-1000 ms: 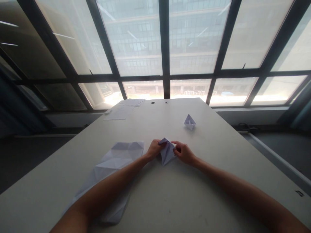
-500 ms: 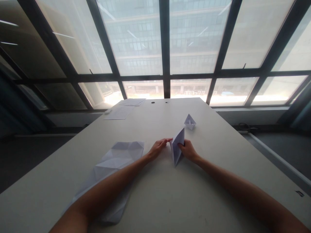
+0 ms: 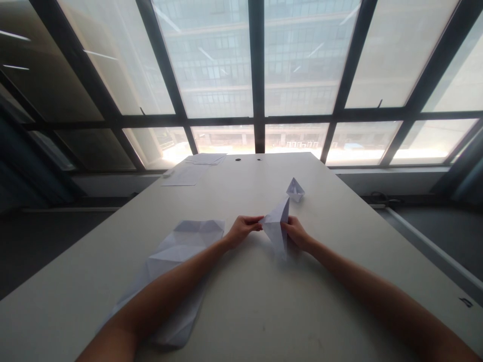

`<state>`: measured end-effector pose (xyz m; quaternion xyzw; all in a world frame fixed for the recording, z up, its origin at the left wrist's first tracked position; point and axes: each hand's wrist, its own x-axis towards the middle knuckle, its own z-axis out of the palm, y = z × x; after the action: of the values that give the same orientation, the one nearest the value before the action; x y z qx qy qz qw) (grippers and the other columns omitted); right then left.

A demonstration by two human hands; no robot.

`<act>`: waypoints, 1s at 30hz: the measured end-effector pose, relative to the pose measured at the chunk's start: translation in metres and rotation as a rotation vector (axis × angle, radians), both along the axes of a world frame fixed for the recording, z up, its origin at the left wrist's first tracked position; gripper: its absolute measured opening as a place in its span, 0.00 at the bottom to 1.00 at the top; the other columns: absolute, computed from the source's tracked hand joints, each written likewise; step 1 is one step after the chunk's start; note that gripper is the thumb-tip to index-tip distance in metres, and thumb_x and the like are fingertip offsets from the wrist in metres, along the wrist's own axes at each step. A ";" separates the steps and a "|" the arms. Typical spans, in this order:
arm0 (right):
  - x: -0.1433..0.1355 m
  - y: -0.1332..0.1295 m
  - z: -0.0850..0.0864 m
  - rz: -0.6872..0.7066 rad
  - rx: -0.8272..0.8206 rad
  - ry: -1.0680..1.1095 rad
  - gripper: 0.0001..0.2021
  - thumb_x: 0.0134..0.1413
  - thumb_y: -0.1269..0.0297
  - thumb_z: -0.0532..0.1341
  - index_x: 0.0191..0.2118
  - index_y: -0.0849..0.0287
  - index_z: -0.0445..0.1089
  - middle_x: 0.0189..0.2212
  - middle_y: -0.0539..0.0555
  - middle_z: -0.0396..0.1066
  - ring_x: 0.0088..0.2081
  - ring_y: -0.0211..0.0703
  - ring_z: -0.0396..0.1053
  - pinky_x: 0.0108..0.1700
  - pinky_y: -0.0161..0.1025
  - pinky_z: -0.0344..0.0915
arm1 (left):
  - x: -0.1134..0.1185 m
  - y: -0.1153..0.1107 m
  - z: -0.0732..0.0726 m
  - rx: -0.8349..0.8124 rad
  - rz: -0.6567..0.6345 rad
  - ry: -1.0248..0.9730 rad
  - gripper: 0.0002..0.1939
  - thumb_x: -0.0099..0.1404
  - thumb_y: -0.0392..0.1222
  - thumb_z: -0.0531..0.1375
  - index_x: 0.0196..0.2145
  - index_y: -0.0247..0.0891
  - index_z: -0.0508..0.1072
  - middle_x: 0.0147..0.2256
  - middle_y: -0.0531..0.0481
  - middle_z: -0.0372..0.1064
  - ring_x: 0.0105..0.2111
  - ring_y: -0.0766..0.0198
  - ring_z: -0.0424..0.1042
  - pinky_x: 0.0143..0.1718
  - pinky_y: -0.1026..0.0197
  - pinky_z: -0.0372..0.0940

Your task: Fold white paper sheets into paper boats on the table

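Observation:
A folded white paper (image 3: pixel 277 222) is held up between both hands above the middle of the white table (image 3: pixel 241 301). Its left corner is pinched by my left hand (image 3: pixel 245 229). My right hand (image 3: pixel 297 232) grips the other side, with some fingers hidden behind the paper. Beyond my right hand stands a small folded paper boat (image 3: pixel 295 190). A large creased sheet (image 3: pixel 177 246) lies at the left, partly under my left forearm.
Flat paper sheets (image 3: pixel 181 176) lie at the far left of the table. Two small dark round holes are near the far edge. Large windows rise behind the table, and a dark mark (image 3: pixel 465 302) is near its right edge.
The folded paper has turned and now shows a wider face toward the left. My left hand has closed on its left corner, and my right hand has shifted slightly right.

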<state>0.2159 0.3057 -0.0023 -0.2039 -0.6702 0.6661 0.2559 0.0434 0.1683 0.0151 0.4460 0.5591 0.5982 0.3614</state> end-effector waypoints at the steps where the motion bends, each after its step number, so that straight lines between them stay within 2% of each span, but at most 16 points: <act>1: 0.000 0.000 0.001 0.012 -0.009 0.004 0.11 0.44 0.61 0.62 0.32 0.64 0.75 0.26 0.55 0.74 0.27 0.44 0.70 0.29 0.36 0.64 | -0.001 0.000 0.000 -0.005 -0.005 -0.018 0.28 0.50 0.48 0.72 0.47 0.32 0.78 0.36 0.42 0.78 0.31 0.61 0.74 0.40 0.57 0.68; 8: 0.001 -0.001 0.004 0.065 -0.038 0.032 0.15 0.43 0.57 0.67 0.35 0.64 0.76 0.28 0.55 0.76 0.29 0.46 0.72 0.32 0.39 0.66 | -0.004 -0.002 0.002 -0.020 -0.038 -0.077 0.28 0.50 0.49 0.73 0.46 0.31 0.78 0.33 0.43 0.78 0.29 0.64 0.71 0.37 0.60 0.66; 13: -0.002 -0.002 0.005 0.074 -0.001 0.045 0.14 0.45 0.58 0.66 0.36 0.64 0.75 0.30 0.55 0.76 0.31 0.47 0.72 0.35 0.41 0.68 | -0.003 0.000 0.002 -0.041 -0.037 -0.188 0.28 0.51 0.49 0.72 0.46 0.32 0.78 0.36 0.42 0.78 0.32 0.64 0.71 0.40 0.59 0.65; 16: -0.004 -0.001 0.003 0.012 0.060 0.065 0.19 0.46 0.58 0.65 0.45 0.62 0.72 0.35 0.57 0.76 0.35 0.47 0.72 0.36 0.41 0.69 | -0.002 0.002 0.002 -0.050 -0.015 -0.211 0.26 0.52 0.48 0.72 0.46 0.32 0.79 0.36 0.42 0.77 0.32 0.65 0.70 0.40 0.60 0.64; 18: -0.004 0.002 0.000 -0.131 0.189 0.075 0.29 0.44 0.59 0.66 0.54 0.60 0.65 0.42 0.59 0.73 0.38 0.48 0.71 0.36 0.41 0.70 | -0.001 0.003 0.002 -0.064 0.013 -0.184 0.24 0.52 0.47 0.71 0.45 0.32 0.79 0.35 0.43 0.77 0.30 0.66 0.69 0.38 0.62 0.63; 21: -0.001 0.007 -0.003 -0.373 0.504 0.064 0.42 0.42 0.60 0.67 0.64 0.56 0.53 0.54 0.64 0.63 0.46 0.52 0.68 0.41 0.46 0.70 | 0.000 0.003 0.003 -0.086 0.049 -0.101 0.22 0.54 0.46 0.69 0.45 0.31 0.79 0.31 0.46 0.77 0.28 0.68 0.67 0.33 0.64 0.61; 24: 0.004 0.006 -0.002 -0.470 0.795 0.033 0.44 0.47 0.62 0.66 0.68 0.53 0.45 0.60 0.64 0.54 0.57 0.56 0.58 0.53 0.53 0.64 | 0.001 0.003 0.003 -0.103 0.067 -0.055 0.21 0.55 0.45 0.67 0.44 0.30 0.79 0.30 0.46 0.76 0.27 0.68 0.65 0.31 0.65 0.59; 26: 0.007 0.003 0.001 -0.476 0.934 -0.025 0.41 0.50 0.64 0.65 0.68 0.52 0.48 0.61 0.63 0.52 0.61 0.57 0.53 0.58 0.55 0.58 | 0.001 0.003 0.003 -0.110 0.088 -0.052 0.21 0.55 0.45 0.67 0.44 0.29 0.79 0.30 0.46 0.75 0.27 0.68 0.65 0.31 0.65 0.59; 30: 0.010 -0.002 0.008 -0.366 1.141 -0.125 0.27 0.53 0.70 0.62 0.59 0.50 0.65 0.61 0.60 0.57 0.61 0.57 0.53 0.59 0.54 0.53 | 0.002 0.003 0.003 -0.113 0.103 -0.040 0.23 0.55 0.45 0.67 0.45 0.28 0.78 0.27 0.48 0.73 0.26 0.69 0.64 0.30 0.65 0.58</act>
<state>0.2262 0.3034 0.0058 -0.1854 -0.8897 0.1329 0.3955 0.0453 0.1714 0.0178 0.3835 0.6067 0.5924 0.3660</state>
